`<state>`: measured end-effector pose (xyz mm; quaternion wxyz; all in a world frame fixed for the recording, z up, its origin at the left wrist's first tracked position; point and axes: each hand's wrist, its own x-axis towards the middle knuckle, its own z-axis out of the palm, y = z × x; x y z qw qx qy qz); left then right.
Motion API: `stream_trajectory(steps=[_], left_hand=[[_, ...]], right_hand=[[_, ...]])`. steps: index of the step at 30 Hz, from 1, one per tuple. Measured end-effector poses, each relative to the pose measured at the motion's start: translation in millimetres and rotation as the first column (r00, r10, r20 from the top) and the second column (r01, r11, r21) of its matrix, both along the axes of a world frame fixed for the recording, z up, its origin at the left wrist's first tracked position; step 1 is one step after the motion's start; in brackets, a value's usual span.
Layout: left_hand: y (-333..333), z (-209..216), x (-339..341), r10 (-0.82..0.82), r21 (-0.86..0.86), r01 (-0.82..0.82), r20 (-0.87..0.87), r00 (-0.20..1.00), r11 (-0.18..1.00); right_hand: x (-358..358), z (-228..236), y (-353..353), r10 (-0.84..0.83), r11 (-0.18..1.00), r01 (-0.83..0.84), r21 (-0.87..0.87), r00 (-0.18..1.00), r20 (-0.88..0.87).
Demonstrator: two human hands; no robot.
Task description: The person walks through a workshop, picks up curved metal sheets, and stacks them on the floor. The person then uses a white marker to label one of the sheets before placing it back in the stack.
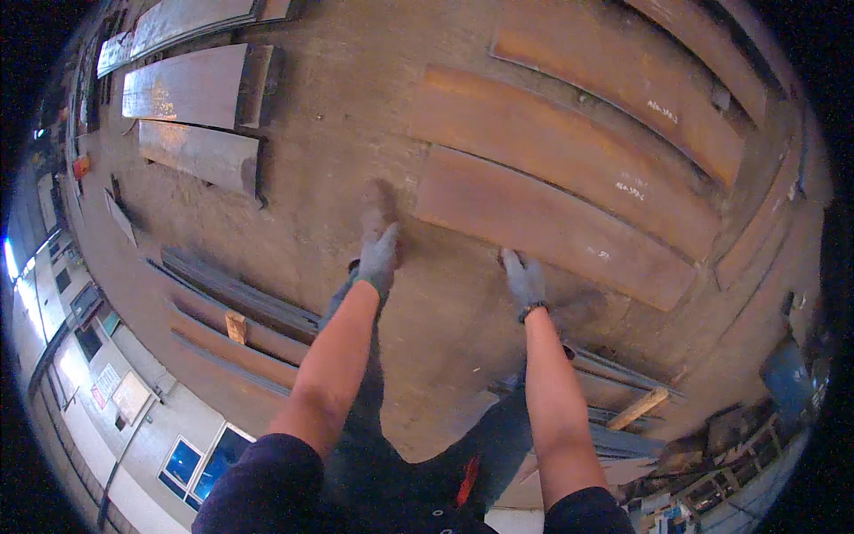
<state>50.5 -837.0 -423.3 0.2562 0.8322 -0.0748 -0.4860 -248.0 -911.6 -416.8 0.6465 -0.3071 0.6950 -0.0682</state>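
Note:
My left hand (380,258), in a grey glove, is held low beside my left boot (379,203). Its fingers point forward and look apart; a dark patch beside them is too blurred to name. My right hand (526,281), gloved the same way, reaches to the near edge of a long rusty steel plate (551,222) on the floor. The right fingers are bent together around a small dark spot that I cannot make out. Whether they touch the plate's edge is unclear. The left hand is off the plate's left end.
More rusty plates (569,147) lie beyond, side by side. Greyer plates (189,82) rest at the far left. Stacked steel strips (222,285) with a wooden block (236,327) are near my left leg; another wooden block (640,408) sits on strips at right.

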Motion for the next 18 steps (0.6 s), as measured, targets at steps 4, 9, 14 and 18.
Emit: stream_trajectory(steps=[4, 9, 14, 18], left_hand=[[2, 10, 23, 0.305, 0.175, -0.258, -0.345, 0.888, 0.950], [-28, -32, 50, 0.198, 0.080, -0.181, -0.359, 0.912, 0.980], [-111, -135, 111, -0.485, 0.145, 0.515, -0.198, 0.851, 0.845], [-155, -202, 101, -0.056, 0.207, 0.140, -0.366, 0.929, 0.968]], right_hand=[[35, 39, 21, 0.194, 0.976, -0.175, 0.131, 0.970, -0.150], [80, 53, 29, 0.265, 0.963, -0.267, 0.019, 0.940, -0.213], [123, 18, -26, 0.304, 0.953, -0.303, 0.019, 0.949, -0.089], [138, 15, -83, 0.285, 0.884, -0.281, -0.374, 0.957, -0.045]])
